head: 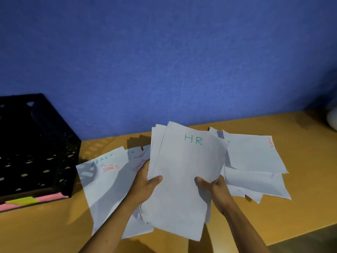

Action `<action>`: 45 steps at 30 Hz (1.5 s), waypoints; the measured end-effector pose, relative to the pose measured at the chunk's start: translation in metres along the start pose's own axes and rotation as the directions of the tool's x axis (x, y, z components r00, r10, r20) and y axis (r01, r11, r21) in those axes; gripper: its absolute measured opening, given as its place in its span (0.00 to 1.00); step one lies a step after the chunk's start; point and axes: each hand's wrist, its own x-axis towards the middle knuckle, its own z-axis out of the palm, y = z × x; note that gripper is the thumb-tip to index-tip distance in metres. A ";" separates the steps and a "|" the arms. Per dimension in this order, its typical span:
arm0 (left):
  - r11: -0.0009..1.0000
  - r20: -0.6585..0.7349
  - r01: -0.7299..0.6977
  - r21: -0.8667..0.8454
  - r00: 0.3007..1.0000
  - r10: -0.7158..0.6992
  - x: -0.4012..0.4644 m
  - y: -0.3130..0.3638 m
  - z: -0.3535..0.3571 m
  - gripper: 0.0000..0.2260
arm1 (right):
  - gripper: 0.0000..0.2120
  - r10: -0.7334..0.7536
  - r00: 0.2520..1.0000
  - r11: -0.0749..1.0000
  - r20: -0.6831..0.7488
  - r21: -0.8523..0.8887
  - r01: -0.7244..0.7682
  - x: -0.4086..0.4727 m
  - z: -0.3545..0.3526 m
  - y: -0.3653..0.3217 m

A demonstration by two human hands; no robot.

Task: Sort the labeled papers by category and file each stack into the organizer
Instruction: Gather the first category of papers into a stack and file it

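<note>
Both hands hold up a stack of white papers (184,172) above the wooden table; its top sheet reads "HR" in green. My left hand (145,185) grips the stack's left edge, thumb on top. On the right edge sits my right hand (212,187), thumb also on top. To the left, loose sheets (107,183) lie flat, marked "ADMIN" and "SPORTS". More sheets (255,161) lie spread on the right, one marked "SPORTS". The black mesh organizer (34,143) stands at the far left.
Pink and yellow-green folders or tabs (27,200) stick out under the organizer's front. A blue wall (164,61) rises right behind the table (300,198). A pale round object (332,118) sits at the far right edge. The table's front edge runs diagonally at lower right.
</note>
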 end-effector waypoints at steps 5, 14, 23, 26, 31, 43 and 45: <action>0.998 -0.110 0.001 -0.065 0.994 -0.008 0.003 0.016 -0.006 0.28 | 0.10 -0.200 0.964 0.970 -0.175 -0.171 0.171 -0.007 0.028 -0.027; 0.994 -0.256 -0.100 -0.054 0.963 0.083 -0.013 0.011 -0.010 0.29 | 0.19 -0.401 0.891 0.910 -0.213 -0.203 0.361 -0.028 0.069 -0.021; 0.964 -0.152 0.096 -0.248 0.979 -0.137 -0.010 -0.010 -0.007 0.28 | 0.23 -0.219 0.924 0.976 -0.313 -0.070 0.208 -0.024 0.085 0.004; 0.953 -0.203 0.105 -0.283 0.965 -0.167 -0.006 -0.008 -0.005 0.26 | 0.22 -0.241 0.917 0.971 -0.318 -0.089 0.224 -0.021 0.083 0.005; 0.941 -0.201 0.098 -0.324 0.965 -0.169 -0.006 -0.003 -0.002 0.25 | 0.20 -0.207 0.948 0.976 -0.240 -0.116 0.184 -0.013 0.064 0.007; 0.923 -0.321 -0.177 -0.341 0.945 0.062 -0.003 0.018 -0.017 0.32 | 0.24 -0.334 0.940 0.922 -0.066 -0.230 0.311 -0.003 0.055 -0.020; 0.933 -0.354 -0.213 -0.292 0.930 0.102 -0.002 0.019 -0.016 0.32 | 0.25 -0.350 0.935 0.918 -0.053 -0.219 0.331 0.000 0.056 -0.025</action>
